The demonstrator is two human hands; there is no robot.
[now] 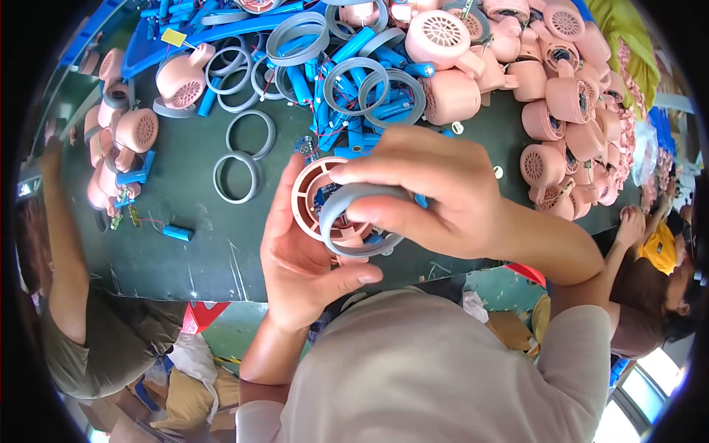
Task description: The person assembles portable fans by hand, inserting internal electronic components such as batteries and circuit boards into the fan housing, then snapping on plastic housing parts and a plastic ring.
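Observation:
My left hand (289,269) cups a round pink fan housing (300,198), its open side turned up and a bit of blue circuitry showing inside. The left thumb sticks out below the housing. Between the thumb and fingers of my right hand (443,181) is a grey ring (332,232), tilted over the housing and overlapping its lower right part. Whether the ring touches the housing's rim is hard to make out. Two loose grey rings, one of them a thin ring (255,177), lie on the dark table to the left of my hands.
Blue cylindrical batteries (299,85) with wires and more grey rings are heaped beyond my hands. Pink fan housings (543,166) pile up at the right, with a smaller group (138,131) at the left. A wired battery (177,232) lies left. Co-workers sit on both sides.

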